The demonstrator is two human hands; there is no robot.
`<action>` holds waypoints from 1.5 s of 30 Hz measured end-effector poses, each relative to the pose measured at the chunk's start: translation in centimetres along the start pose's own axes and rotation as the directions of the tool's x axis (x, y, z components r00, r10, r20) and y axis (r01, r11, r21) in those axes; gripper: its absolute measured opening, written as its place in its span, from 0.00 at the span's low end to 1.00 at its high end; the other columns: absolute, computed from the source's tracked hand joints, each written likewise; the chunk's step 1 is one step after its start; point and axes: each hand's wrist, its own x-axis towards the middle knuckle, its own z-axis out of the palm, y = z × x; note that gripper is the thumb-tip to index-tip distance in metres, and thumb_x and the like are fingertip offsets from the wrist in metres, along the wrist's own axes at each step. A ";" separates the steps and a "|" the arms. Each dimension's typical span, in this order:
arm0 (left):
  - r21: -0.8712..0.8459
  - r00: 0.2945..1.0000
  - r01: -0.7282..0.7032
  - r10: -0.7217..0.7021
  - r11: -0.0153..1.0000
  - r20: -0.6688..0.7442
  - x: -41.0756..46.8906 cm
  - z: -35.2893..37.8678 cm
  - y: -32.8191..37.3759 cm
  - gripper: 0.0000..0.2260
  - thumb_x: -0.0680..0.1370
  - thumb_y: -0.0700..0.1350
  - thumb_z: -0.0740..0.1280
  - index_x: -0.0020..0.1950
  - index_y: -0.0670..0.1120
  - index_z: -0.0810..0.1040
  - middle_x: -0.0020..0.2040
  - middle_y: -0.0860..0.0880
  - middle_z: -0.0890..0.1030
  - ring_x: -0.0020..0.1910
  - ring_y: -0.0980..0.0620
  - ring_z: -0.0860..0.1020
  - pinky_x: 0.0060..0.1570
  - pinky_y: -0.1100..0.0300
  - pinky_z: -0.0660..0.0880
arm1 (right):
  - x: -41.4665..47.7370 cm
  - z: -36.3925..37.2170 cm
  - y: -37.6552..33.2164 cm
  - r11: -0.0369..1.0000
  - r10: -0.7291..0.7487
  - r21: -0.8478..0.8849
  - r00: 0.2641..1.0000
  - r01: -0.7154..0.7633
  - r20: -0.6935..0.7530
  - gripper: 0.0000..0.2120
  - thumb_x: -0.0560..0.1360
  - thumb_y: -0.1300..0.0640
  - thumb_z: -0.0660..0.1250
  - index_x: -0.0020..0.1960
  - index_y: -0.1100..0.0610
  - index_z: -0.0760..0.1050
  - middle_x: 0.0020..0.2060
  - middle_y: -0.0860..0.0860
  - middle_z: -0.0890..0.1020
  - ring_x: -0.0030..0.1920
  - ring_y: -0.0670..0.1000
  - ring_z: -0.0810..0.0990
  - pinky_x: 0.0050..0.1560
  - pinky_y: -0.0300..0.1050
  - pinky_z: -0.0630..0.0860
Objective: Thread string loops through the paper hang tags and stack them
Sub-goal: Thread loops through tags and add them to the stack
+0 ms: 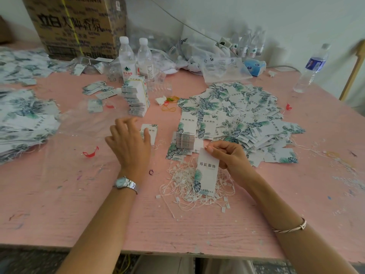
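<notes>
The left hand (pixel 130 143) is reaching forward palm down, fingers loosely spread and slightly curled, its forearm stretching straight out. The right hand (pixel 227 155) is pinching the top of a hang tag (pixel 206 175) between thumb and curled fingers, its forearm angling inward.

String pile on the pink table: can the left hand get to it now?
Probably yes. The string pile lies close to the left hand, with bare table between them. The tag that the right hand holds covers only part of it.
</notes>
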 end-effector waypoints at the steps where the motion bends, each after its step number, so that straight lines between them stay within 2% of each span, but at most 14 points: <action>1: 0.042 0.998 0.043 -0.045 0.998 0.042 0.3 0.0 -0.6 0.18 0.78 0.51 0.70 0.65 0.44 0.76 0.61 0.43 0.74 0.57 0.40 0.71 0.51 0.47 0.66 | 0.0 0.0 0.0 1.000 0.000 -0.006 1.000 0.000 0.003 0.04 0.73 0.54 0.73 0.42 0.54 0.85 0.23 0.45 0.67 0.25 0.46 0.59 0.26 0.35 0.59; 4: 0.057 0.983 0.116 -0.123 0.992 0.135 0.6 0.2 -1.6 0.20 0.77 0.55 0.70 0.65 0.45 0.79 0.63 0.43 0.73 0.60 0.40 0.69 0.54 0.46 0.66 | 0.0 0.0 0.0 1.000 0.004 -0.002 1.000 -0.004 0.012 0.05 0.71 0.52 0.74 0.41 0.53 0.85 0.22 0.44 0.69 0.24 0.44 0.61 0.26 0.34 0.59; 8: -0.041 0.944 0.240 -0.223 0.970 0.243 0.7 0.6 -2.0 0.19 0.76 0.59 0.70 0.59 0.46 0.84 0.63 0.43 0.74 0.62 0.38 0.70 0.58 0.47 0.66 | 0.1 0.0 0.0 1.000 0.022 -0.004 0.999 -0.022 0.027 0.07 0.70 0.50 0.75 0.41 0.53 0.85 0.23 0.44 0.71 0.24 0.44 0.63 0.25 0.34 0.60; 14: -0.086 0.934 0.304 -0.279 0.949 0.224 0.9 0.5 -2.5 0.14 0.77 0.56 0.70 0.53 0.48 0.86 0.61 0.43 0.76 0.60 0.37 0.71 0.58 0.46 0.67 | 0.1 0.1 0.2 0.999 0.032 -0.014 0.998 -0.032 0.050 0.08 0.70 0.49 0.75 0.42 0.54 0.85 0.26 0.48 0.76 0.24 0.46 0.63 0.26 0.34 0.60; 20: -0.111 0.918 0.349 -0.316 0.931 0.241 1.0 0.4 -2.3 0.14 0.79 0.54 0.69 0.55 0.46 0.86 0.61 0.40 0.76 0.60 0.35 0.72 0.56 0.45 0.69 | 0.1 0.1 0.3 0.999 0.047 -0.026 0.998 -0.047 0.029 0.10 0.68 0.48 0.76 0.42 0.54 0.85 0.28 0.53 0.77 0.26 0.48 0.63 0.26 0.35 0.60; 26: -0.316 0.881 0.466 -0.399 0.826 0.255 1.5 0.2 -2.6 0.16 0.79 0.54 0.67 0.56 0.45 0.86 0.57 0.40 0.83 0.57 0.36 0.78 0.53 0.41 0.77 | 0.2 0.0 0.4 0.998 0.053 -0.021 0.998 -0.053 0.030 0.10 0.68 0.47 0.76 0.42 0.54 0.85 0.28 0.51 0.78 0.26 0.48 0.64 0.25 0.35 0.60; 29: -0.320 0.875 0.470 -0.385 0.823 0.295 1.5 0.1 -2.7 0.17 0.80 0.55 0.66 0.57 0.44 0.86 0.54 0.41 0.85 0.55 0.36 0.79 0.53 0.42 0.77 | 0.2 0.0 0.5 0.998 0.057 -0.025 0.998 -0.057 0.016 0.10 0.68 0.47 0.76 0.42 0.54 0.85 0.29 0.52 0.78 0.26 0.49 0.65 0.25 0.35 0.60; 34: -0.228 0.868 0.436 -0.340 0.870 0.362 1.6 0.6 -3.0 0.19 0.83 0.55 0.62 0.58 0.43 0.85 0.55 0.38 0.84 0.56 0.33 0.77 0.53 0.44 0.76 | 0.1 0.0 0.5 0.998 0.063 -0.013 0.998 -0.063 0.001 0.11 0.68 0.48 0.77 0.42 0.54 0.84 0.30 0.54 0.77 0.29 0.51 0.64 0.26 0.38 0.57; 37: -0.173 0.861 0.403 -0.309 0.899 0.403 1.7 1.0 -3.2 0.21 0.84 0.55 0.59 0.55 0.41 0.85 0.55 0.34 0.82 0.57 0.31 0.74 0.54 0.44 0.73 | 0.1 0.0 0.5 0.998 0.066 -0.009 0.998 -0.066 -0.008 0.11 0.69 0.47 0.77 0.42 0.54 0.84 0.34 0.58 0.75 0.34 0.59 0.63 0.31 0.47 0.53; 39: -0.152 0.860 0.387 -0.296 0.909 0.415 1.7 1.2 -3.2 0.22 0.84 0.55 0.58 0.55 0.41 0.85 0.56 0.34 0.81 0.58 0.31 0.73 0.54 0.45 0.72 | 0.1 0.0 0.6 0.998 0.066 -0.015 0.998 -0.066 -0.012 0.12 0.68 0.46 0.79 0.42 0.54 0.84 0.36 0.60 0.74 0.37 0.61 0.65 0.33 0.50 0.53; 43: -0.156 0.875 0.372 -0.290 0.915 0.388 1.6 1.5 -3.1 0.21 0.84 0.55 0.59 0.57 0.41 0.85 0.58 0.36 0.81 0.60 0.32 0.73 0.53 0.45 0.71 | 0.1 0.0 0.6 0.997 0.070 -0.018 0.998 -0.070 -0.005 0.18 0.64 0.41 0.80 0.43 0.54 0.84 0.37 0.61 0.74 0.39 0.62 0.66 0.35 0.54 0.52; 45: -0.187 0.891 0.375 -0.298 0.908 0.342 1.6 1.5 -3.0 0.20 0.83 0.55 0.61 0.57 0.41 0.84 0.58 0.37 0.81 0.59 0.33 0.73 0.52 0.45 0.71 | 0.1 0.1 0.5 0.997 0.073 -0.025 0.997 -0.073 -0.002 0.19 0.63 0.40 0.81 0.43 0.55 0.84 0.36 0.60 0.76 0.40 0.63 0.67 0.34 0.53 0.52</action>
